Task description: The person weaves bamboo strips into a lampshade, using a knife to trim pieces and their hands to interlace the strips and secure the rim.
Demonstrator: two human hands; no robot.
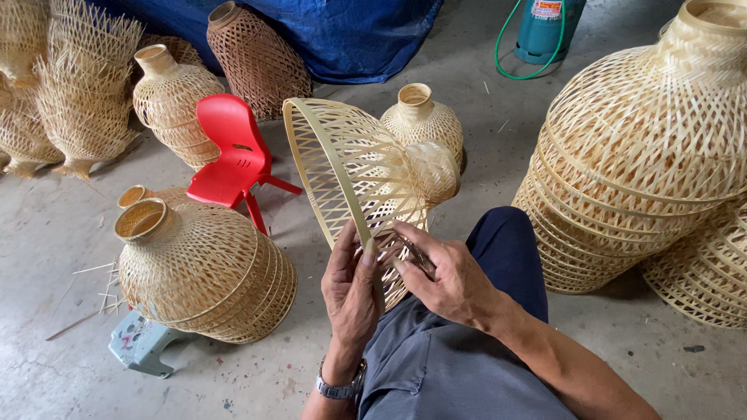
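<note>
Head view showed a pale, bell-shaped woven bamboo shade (354, 167) tilted on the lap, centre frame. Left hand (352, 292) pinched its rim; right hand (440, 272) pressed a strip at three o'clock. Rim weaving seemed underway; a firm tuck would follow. Red plastic chair (229, 152) stood at ten o'clock.

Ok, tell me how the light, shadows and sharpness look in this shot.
Head view: soft, even daylight, no glare; the basket stack and red chair cast only faint shadows on the floor. Left hand, right hand and the held basket are sharp. The tool in the right hand is too small to make out. Slight wide-angle stretch enlarges the baskets at the right edge.
</note>
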